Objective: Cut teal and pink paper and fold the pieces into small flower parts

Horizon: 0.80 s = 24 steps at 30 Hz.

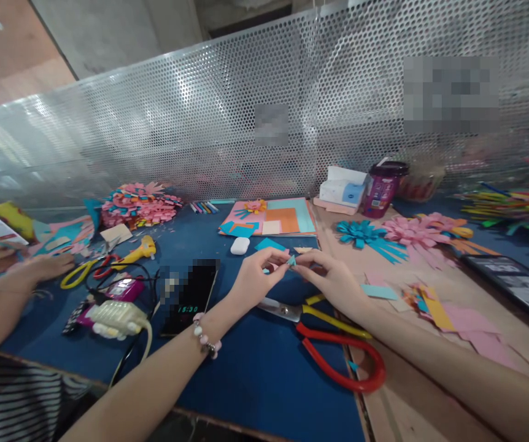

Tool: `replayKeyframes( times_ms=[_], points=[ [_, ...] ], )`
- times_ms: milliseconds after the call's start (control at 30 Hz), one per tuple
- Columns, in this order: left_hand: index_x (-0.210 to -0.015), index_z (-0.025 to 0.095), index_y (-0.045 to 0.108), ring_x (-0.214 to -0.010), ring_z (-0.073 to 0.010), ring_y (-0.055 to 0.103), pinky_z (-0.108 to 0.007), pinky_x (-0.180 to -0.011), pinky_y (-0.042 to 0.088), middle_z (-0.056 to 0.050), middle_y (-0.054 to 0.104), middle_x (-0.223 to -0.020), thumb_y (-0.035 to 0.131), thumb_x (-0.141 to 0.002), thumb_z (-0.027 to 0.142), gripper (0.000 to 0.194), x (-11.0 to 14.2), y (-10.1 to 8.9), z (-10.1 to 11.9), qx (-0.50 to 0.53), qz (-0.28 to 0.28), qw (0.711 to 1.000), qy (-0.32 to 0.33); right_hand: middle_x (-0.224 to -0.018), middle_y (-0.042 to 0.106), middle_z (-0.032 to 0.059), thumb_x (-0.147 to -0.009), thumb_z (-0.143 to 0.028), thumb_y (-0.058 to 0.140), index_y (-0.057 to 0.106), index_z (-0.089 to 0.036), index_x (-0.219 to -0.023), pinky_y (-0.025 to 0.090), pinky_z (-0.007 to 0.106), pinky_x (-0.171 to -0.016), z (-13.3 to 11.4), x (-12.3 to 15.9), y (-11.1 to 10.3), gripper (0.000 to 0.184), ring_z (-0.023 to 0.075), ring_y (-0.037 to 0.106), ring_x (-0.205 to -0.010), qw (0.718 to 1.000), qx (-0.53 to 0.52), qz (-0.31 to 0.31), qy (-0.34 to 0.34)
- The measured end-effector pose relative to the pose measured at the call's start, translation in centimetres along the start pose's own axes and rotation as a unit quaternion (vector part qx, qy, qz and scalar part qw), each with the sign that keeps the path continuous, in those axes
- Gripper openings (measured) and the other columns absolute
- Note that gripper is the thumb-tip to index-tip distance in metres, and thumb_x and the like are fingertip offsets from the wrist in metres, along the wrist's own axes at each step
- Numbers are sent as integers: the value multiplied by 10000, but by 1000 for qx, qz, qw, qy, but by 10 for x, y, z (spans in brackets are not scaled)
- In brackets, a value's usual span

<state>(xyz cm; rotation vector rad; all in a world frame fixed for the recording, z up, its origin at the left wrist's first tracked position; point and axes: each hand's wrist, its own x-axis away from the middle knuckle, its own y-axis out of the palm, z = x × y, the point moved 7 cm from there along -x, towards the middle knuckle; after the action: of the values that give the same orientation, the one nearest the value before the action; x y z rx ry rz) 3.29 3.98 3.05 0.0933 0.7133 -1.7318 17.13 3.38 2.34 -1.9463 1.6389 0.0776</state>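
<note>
My left hand (259, 276) and my right hand (331, 276) meet over the blue table, fingertips pinched from both sides on a small folded piece of teal paper (291, 261). The fingers cover part of it. Just below lies a large pair of scissors (338, 344) with red and yellow handles, its blades partly under my left hand. Behind my fingertips is a flat blue paper piece (270, 245). A white earbud case (240, 246) rests a little left of it. Pale blue paper (378, 291) lies beside my right forearm.
Left of my arm are a phone (195, 301), a power strip (119, 319), cables and a yellow glue gun (142, 252). A co-worker's hands (38, 267) are at far left. Paper flowers (370, 236), a purple cup (384, 190) and another phone (513, 288) stand or lie right.
</note>
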Motion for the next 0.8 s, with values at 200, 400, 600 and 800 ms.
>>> replayKeyframes(
  times_ms=[200,400,600,800],
  points=[
    [-933,156,615,-829,-160,611,-298,-770,495,-81,650,-942,569,-770,274,206,1,0,0,23,-3,1000,-5,-936,610,34,-792,-432,520,645,-220,-843,463,284,-649,4,0,-2,251,151,563,-736,1000,2,14,9],
    [-933,154,612,-830,-158,614,-302,-780,496,-80,653,-935,574,-770,274,206,2,2,-1,37,0,999,-2,-908,606,29,-796,-424,522,640,-220,-824,460,266,-604,4,-1,-2,237,133,552,-664,1000,-15,10,12],
    [-921,150,609,-824,-158,617,-306,-771,500,-82,656,-923,576,-772,277,199,2,2,-1,37,-2,999,-1,-856,616,15,-783,-404,548,643,-210,-793,452,267,-605,0,-1,-4,217,113,532,-594,999,-39,5,24],
    [-929,157,615,-839,-166,618,-309,-780,496,-83,657,-942,569,-779,285,202,3,3,1,30,-4,1000,3,-818,614,16,-787,-410,540,635,-196,-776,440,270,-616,-1,-1,-3,235,118,520,-607,998,-56,-8,18]
  ],
)
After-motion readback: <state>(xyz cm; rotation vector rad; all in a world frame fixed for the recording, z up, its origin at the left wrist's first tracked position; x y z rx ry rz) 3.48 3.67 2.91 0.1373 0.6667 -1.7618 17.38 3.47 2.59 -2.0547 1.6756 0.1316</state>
